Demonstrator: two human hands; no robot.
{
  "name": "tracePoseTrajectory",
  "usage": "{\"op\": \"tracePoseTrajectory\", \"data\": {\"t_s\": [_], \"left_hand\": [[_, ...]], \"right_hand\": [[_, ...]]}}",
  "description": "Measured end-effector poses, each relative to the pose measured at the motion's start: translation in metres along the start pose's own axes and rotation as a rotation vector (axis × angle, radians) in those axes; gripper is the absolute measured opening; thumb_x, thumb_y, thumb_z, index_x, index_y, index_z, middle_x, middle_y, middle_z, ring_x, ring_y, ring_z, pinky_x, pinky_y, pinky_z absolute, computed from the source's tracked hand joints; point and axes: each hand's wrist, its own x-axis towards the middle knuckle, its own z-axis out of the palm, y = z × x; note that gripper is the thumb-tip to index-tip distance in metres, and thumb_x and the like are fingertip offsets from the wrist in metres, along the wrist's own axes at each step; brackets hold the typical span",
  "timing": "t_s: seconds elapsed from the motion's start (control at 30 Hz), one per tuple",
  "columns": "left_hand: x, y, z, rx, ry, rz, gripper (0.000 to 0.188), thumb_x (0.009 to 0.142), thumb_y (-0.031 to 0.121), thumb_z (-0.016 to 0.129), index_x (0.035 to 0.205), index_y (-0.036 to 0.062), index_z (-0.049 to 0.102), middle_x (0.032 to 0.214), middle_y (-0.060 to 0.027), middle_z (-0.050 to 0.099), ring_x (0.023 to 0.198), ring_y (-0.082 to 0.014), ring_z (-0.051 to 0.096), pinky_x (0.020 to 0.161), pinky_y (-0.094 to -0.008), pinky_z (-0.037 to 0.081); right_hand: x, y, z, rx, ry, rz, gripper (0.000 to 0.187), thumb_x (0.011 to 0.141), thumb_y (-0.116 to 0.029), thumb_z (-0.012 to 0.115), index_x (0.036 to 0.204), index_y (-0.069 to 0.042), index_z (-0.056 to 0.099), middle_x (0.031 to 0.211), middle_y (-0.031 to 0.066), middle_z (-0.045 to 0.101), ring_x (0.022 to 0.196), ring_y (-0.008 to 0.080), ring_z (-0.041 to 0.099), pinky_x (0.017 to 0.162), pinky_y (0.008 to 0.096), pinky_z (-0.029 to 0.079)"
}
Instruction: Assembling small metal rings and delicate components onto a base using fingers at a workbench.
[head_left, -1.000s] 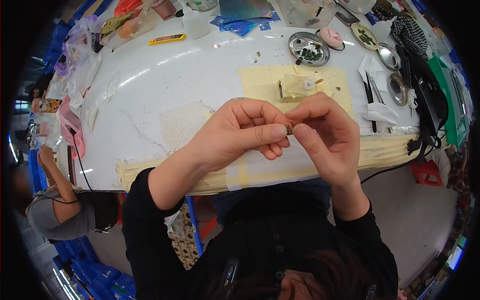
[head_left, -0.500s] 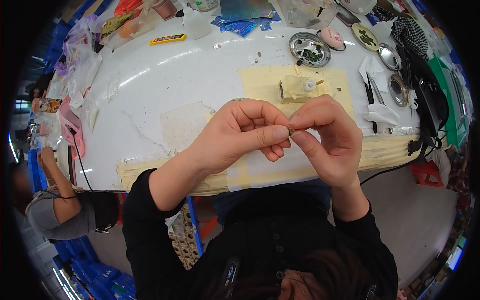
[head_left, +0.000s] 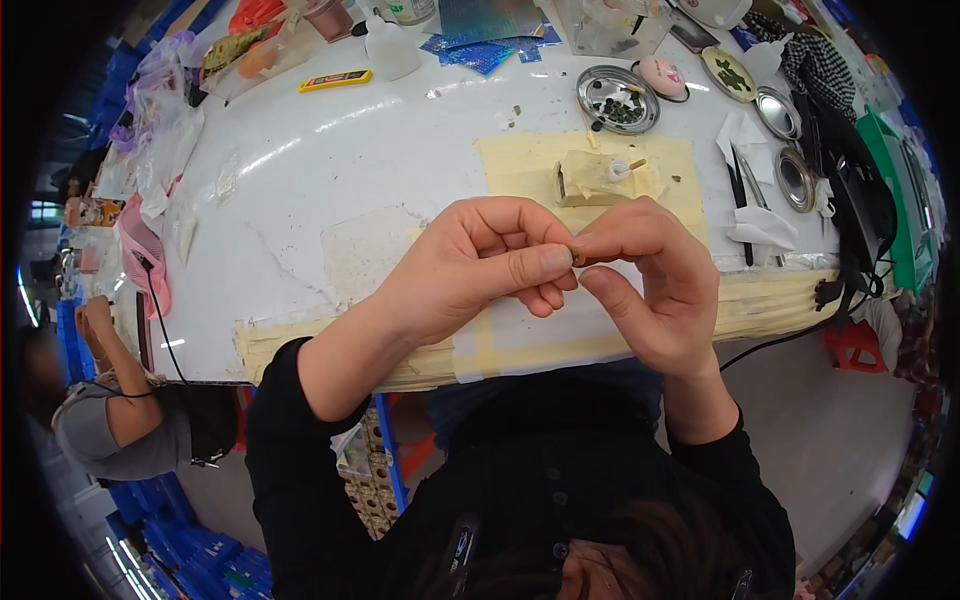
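Note:
My left hand (head_left: 465,262) pinches a tiny brownish-gold piece (head_left: 578,259) between thumb and index finger, above the near part of the table. The piece is too small and too covered for me to tell its kind. My right hand (head_left: 668,285) is close by on the right: its index fingertip touches the piece or the left fingertips, while its thumb stands a little apart. Just beyond the hands, a small tape-covered block (head_left: 590,180) with a white nozzle-like tip and a thin stick sits on a yellow taped sheet (head_left: 510,155).
A round metal dish (head_left: 645,112) with dark green bits stands far right, near a yellowish dish (head_left: 722,68) of green leaf-like pieces. Tweezers (head_left: 740,190) lie on the right by crumpled tissue (head_left: 770,230). A yellow cutter (head_left: 335,80) and a white bottle (head_left: 392,48) are far left. Another person (head_left: 120,420) sits at left.
My right thumb has drawn away from the tiny piece, widening the gap to its index finger. Both hands have shifted slightly left. The left pinch stays closed.

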Motion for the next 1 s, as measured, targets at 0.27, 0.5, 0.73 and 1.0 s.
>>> {"op": "tracePoseTrajectory", "data": {"t_s": [0.27, 0.5, 0.73, 1.0], "left_hand": [[0.000, 0.002, 0.004, 0.081, 0.036, 0.045, 0.012, 0.094, 0.011, 0.061, 0.099, 0.0000, 0.061, 0.086, -0.0066, 0.067, 0.073, -0.0104, 0.066, 0.064, -0.0212, 0.054], [-0.002, 0.002, 0.008, 0.228, 0.020, 0.108, 0.010, 0.091, 0.005, 0.064, 0.097, -0.0028, 0.062, 0.087, -0.0081, 0.067, 0.076, -0.0116, 0.066, 0.067, -0.0230, 0.055], [-0.003, -0.001, 0.010, 0.544, 0.111, 0.268, 0.010, 0.089, -0.001, 0.063, 0.098, -0.0046, 0.063, 0.091, -0.0085, 0.065, 0.080, -0.0116, 0.064, 0.070, -0.0239, 0.055], [0.002, -0.005, 0.009, 1.240, 0.256, 0.772, 0.018, 0.073, -0.006, 0.074, 0.088, 0.0005, 0.068, 0.080, -0.0085, 0.065, 0.068, -0.0147, 0.065, 0.061, -0.0246, 0.052]], "right_hand": [[-0.003, 0.005, 0.004, 0.024, 0.058, 0.004, 0.015, 0.079, 0.006, 0.070, 0.092, 0.001, 0.064, 0.087, 0.0088, 0.064, 0.079, 0.0162, 0.064, 0.071, 0.0258, 0.052], [-0.004, 0.004, -0.001, 0.106, -0.001, 0.091, 0.010, 0.086, 0.003, 0.066, 0.095, 0.003, 0.062, 0.089, 0.0078, 0.064, 0.081, 0.0137, 0.064, 0.074, 0.0256, 0.053], [-0.006, 0.001, 0.000, 0.260, 0.046, 0.315, 0.009, 0.090, -0.002, 0.062, 0.098, 0.003, 0.061, 0.092, 0.0053, 0.064, 0.082, 0.0104, 0.062, 0.076, 0.0239, 0.051], [-0.011, 0.002, 0.001, 0.161, 0.076, 0.376, 0.009, 0.089, -0.005, 0.066, 0.093, 0.002, 0.063, 0.086, 0.0030, 0.065, 0.079, 0.0076, 0.061, 0.072, 0.0223, 0.050]]}}
